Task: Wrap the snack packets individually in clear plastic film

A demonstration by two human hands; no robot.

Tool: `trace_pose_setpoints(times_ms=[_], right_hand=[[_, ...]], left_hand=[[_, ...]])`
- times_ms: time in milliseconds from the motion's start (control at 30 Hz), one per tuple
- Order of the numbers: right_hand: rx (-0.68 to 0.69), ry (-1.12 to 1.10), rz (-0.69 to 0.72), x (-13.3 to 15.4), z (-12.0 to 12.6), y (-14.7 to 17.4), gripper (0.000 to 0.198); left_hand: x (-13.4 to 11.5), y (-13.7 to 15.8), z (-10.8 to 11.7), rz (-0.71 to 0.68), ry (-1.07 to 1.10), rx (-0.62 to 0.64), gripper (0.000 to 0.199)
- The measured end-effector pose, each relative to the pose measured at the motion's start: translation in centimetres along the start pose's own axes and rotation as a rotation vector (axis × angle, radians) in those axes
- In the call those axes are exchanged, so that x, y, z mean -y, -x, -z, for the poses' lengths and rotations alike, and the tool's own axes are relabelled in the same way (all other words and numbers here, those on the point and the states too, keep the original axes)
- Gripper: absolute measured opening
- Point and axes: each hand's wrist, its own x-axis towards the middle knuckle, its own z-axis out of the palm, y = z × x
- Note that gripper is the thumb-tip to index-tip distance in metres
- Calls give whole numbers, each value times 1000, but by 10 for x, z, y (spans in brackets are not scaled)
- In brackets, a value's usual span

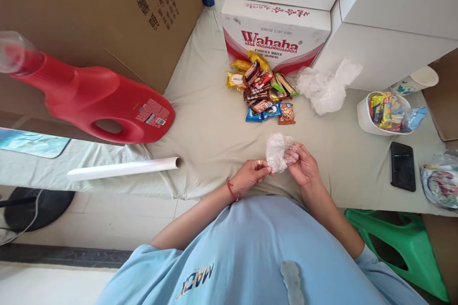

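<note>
Between my two hands is a crumpled clear plastic bag (275, 151). My left hand (255, 173) pinches its lower left edge between thumb and fingers. On the other side, my right hand (302, 166) grips a bunched part of the same bag. Just beyond the bag lies a pile of small wrapped snacks (263, 93), in yellow, brown, red, green and blue wrappers. A larger crumpled clear plastic bag (327, 88) rests to the right of the pile.
A Wahaha carton (275, 26) stands behind the snacks. To the left are a red jug (107, 97), a white roll (125, 168) and a big cardboard box (107, 24). At right sit a white snack container (367, 121), a paper cup (417, 80), a black phone (402, 167) and a green stool (411, 243).
</note>
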Motion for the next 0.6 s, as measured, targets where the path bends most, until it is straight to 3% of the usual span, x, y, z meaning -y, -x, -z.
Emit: trace_pose_setpoints(times_ms=[67, 167, 200, 267, 333, 400, 467, 600], right_hand=[[-62, 258, 103, -1, 9, 1, 30], [-212, 774, 423, 8, 19, 8, 33], [-185, 925, 519, 13, 20, 11, 34], [36, 1165, 619, 22, 17, 16, 33], [336, 1329, 600, 27, 11, 20, 29], [504, 1409, 512, 27, 6, 19, 23], [512, 1360, 418, 26, 7, 17, 23], [338, 1037, 288, 25, 20, 15, 26]], left_hand=[[-1, -1, 3, -54, -51, -61, 53], [-2, 1, 9, -105, -142, -98, 44], [-2, 1, 10, -123, -164, -101, 42], [-1, 2, 10, -160, -190, -98, 37], [0, 2, 9, -185, -202, -88, 33], [-1, 3, 10, -198, -202, -90, 30], [-2, 4, 14, -194, -199, -108, 28], [-4, 9, 29, -165, -208, -155, 28]])
